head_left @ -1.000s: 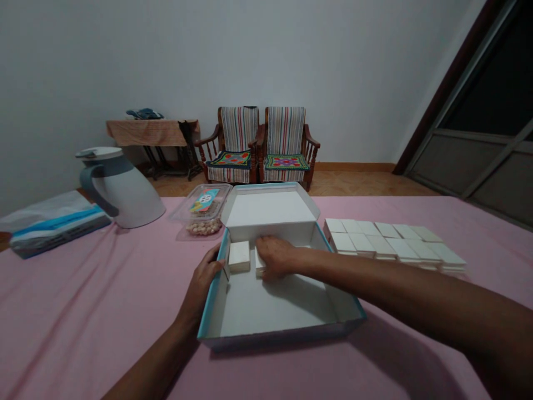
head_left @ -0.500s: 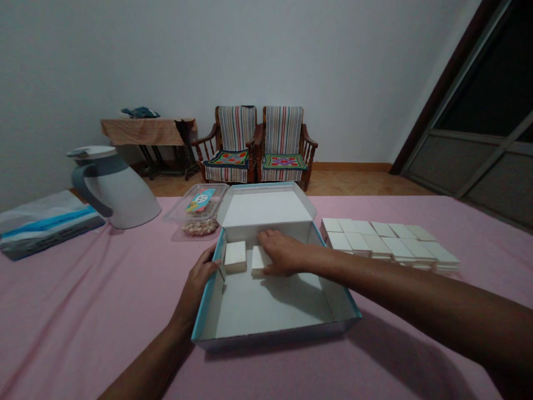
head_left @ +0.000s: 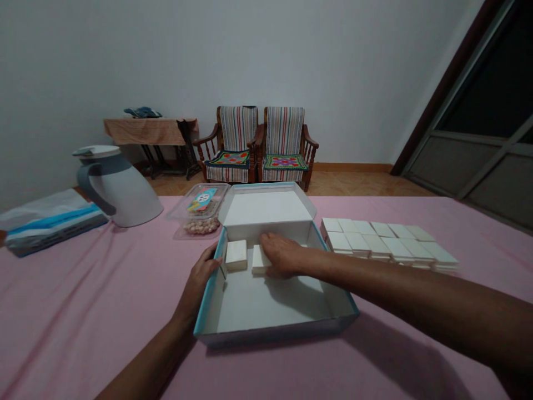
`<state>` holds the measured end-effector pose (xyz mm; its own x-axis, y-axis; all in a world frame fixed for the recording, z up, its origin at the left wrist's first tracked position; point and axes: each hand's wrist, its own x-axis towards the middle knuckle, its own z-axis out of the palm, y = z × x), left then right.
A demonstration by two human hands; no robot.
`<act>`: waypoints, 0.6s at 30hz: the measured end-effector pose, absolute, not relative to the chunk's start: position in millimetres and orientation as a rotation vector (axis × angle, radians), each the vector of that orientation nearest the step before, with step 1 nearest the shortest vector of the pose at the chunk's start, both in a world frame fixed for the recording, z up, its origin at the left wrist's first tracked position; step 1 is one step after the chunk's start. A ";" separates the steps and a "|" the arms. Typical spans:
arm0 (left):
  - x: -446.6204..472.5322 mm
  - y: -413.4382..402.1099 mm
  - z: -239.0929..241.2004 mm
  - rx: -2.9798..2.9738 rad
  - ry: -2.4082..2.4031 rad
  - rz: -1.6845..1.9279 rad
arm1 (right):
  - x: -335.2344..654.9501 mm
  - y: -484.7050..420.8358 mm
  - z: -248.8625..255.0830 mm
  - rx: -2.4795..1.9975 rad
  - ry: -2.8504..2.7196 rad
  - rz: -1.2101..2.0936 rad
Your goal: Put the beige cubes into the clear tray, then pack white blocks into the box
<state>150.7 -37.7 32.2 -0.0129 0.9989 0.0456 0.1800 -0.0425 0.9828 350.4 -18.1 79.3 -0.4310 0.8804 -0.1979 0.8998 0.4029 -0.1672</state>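
Observation:
An open cardboard box (head_left: 275,311) with blue edges and a white inside sits in front of me, its lid (head_left: 270,206) tilted back. My left hand (head_left: 204,272) grips the box's left wall, thumb over the rim. Inside, at the back left, lies a white rectangular block (head_left: 236,255) that looks like stacked cards. My right hand (head_left: 283,255) reaches into the box, fingers closed around a second white block (head_left: 260,260) and hiding much of it. Right of the box stand rows of similar white blocks (head_left: 387,243) with layered edges.
A clear plastic container (head_left: 201,211) of nuts or similar food stands behind the box's left side. Farther left are a white and grey jug (head_left: 125,189) and a plastic-wrapped pack (head_left: 54,222). Pink cloth (head_left: 104,311) covers the table. Two wooden armchairs (head_left: 262,144) stand beyond.
My right hand has shifted very slightly within the box, still at the second block. The left hand keeps its hold on the wall. The whole view has moved a little.

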 end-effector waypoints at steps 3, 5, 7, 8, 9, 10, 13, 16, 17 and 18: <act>150.4 -37.0 30.7 1.390 1.325 1.172 | 342.3 -12.9 74.2 1.611 2.518 -0.389; 150.0 -36.3 29.6 1.370 1.322 1.162 | 339.0 -10.1 69.0 1.615 2.488 -0.411; 149.9 -35.8 29.0 1.340 1.305 1.156 | 337.4 -8.5 64.5 1.625 2.473 -0.422; 150.0 -35.8 29.0 1.329 1.292 1.159 | 337.1 -8.0 62.9 1.634 2.471 -0.419; 150.2 -35.9 29.1 1.321 1.280 1.165 | 336.9 -7.5 61.6 1.644 2.473 -0.411; 150.5 -36.1 29.2 1.313 1.273 1.172 | 337.0 -7.0 60.5 1.653 2.473 -0.403; 150.9 -36.6 29.1 1.280 1.283 1.163 | 337.3 -4.4 57.8 1.648 2.479 -0.391; 150.5 -36.8 28.4 1.251 1.302 1.127 | 337.6 -1.6 55.6 1.611 2.494 -0.366; 150.3 -36.8 28.1 1.254 1.301 1.125 | 337.7 -1.0 55.1 1.606 2.495 -0.360; 150.1 -36.8 27.9 1.262 1.296 1.125 | 337.8 -0.7 54.8 1.605 2.492 -0.358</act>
